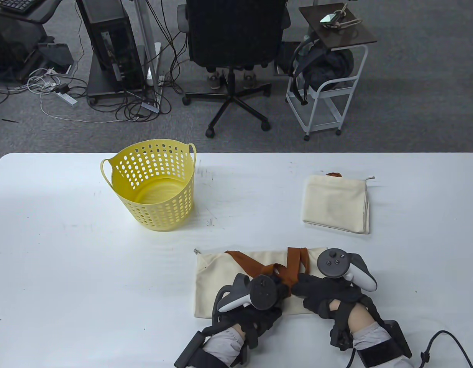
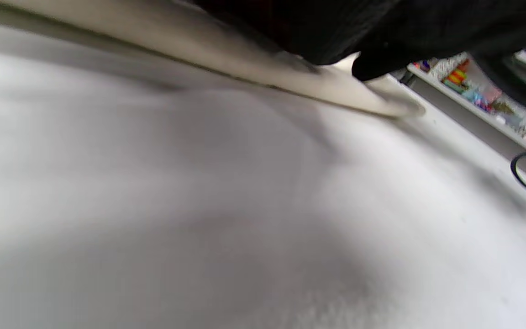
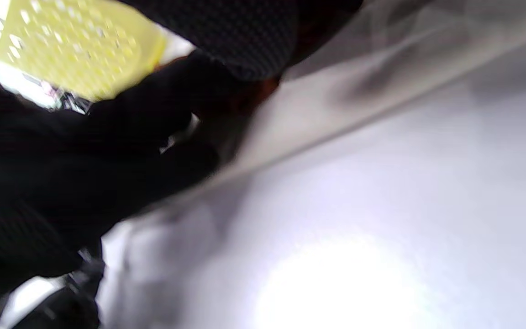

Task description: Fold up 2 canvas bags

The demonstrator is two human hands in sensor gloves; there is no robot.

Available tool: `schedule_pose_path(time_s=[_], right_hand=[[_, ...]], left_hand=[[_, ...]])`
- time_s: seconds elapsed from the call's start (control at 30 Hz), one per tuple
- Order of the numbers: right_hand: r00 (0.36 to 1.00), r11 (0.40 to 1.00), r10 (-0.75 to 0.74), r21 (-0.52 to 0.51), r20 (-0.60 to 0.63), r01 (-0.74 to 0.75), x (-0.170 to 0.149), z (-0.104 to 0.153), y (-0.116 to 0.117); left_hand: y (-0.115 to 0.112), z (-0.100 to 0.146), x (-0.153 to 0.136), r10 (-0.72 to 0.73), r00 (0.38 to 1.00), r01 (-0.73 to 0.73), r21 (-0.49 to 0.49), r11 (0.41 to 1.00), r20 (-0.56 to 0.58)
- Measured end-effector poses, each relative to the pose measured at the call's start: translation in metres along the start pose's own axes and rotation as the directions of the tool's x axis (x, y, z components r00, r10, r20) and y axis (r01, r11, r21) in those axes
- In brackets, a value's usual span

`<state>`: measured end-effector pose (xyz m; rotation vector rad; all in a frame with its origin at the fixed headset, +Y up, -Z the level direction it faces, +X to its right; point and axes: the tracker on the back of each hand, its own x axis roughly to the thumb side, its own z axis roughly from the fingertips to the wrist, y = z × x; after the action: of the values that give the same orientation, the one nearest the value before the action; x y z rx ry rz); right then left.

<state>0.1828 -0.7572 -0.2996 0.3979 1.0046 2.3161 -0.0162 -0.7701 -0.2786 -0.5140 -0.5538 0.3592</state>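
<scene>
A cream canvas bag (image 1: pixel 217 283) lies flat near the table's front edge, its orange-brown straps (image 1: pixel 288 268) laid across its right half. Both gloved hands meet at the straps. My left hand (image 1: pixel 281 293) rests on the cloth, its fingers mostly hidden under the tracker; in the left wrist view a fingertip (image 2: pixel 368 68) presses the bag (image 2: pixel 244 55). My right hand (image 1: pixel 299 287) reaches in from the right and pinches the straps where they cross; its fingers (image 3: pixel 244 36) curl over the orange there. A second cream bag (image 1: pixel 336 203) lies folded at the right.
A yellow perforated basket (image 1: pixel 152 184) stands upright and empty at the table's back left, also seen blurred as the basket (image 3: pixel 76 50) in the right wrist view. A black cable (image 1: pixel 447 341) trails at the front right corner. Beyond the table are a chair and a cart.
</scene>
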Motion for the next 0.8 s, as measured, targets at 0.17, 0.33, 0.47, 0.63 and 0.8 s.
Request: schedule_pose_path(time_s=[0.17, 0.33, 0.47, 0.63, 0.8], right_hand=[[0.986, 0.986, 0.166, -0.008, 0.000, -0.166, 0.017, -0.003, 0.011], [0.984, 0.984, 0.177, 0.011, 0.027, -0.178, 0.018, -0.004, 0.012], [0.995, 0.992, 0.011, -0.124, 0.104, 0.002, 0.014, 0.011, -0.012], [0.987, 0.894, -0.074, -0.429, 0.144, 0.130, 0.006, 0.021, -0.022], [0.966, 0.947, -0.197, -0.224, 0.164, 0.231, 0.003, -0.007, 0.004]], left_hand=[[0.003, 0.000, -0.006, 0.025, 0.999, -0.024, 0.030, 0.999, -0.021], [-0.002, -0.004, -0.004, -0.050, 0.996, 0.051, 0.004, 0.999, -0.069], [-0.003, -0.004, -0.006, -0.039, 0.997, 0.040, 0.004, 0.999, -0.072], [-0.003, -0.004, -0.005, -0.025, 0.997, 0.025, 0.005, 1.000, -0.067], [-0.001, -0.003, -0.008, 0.004, 0.999, -0.004, 0.003, 1.000, -0.045]])
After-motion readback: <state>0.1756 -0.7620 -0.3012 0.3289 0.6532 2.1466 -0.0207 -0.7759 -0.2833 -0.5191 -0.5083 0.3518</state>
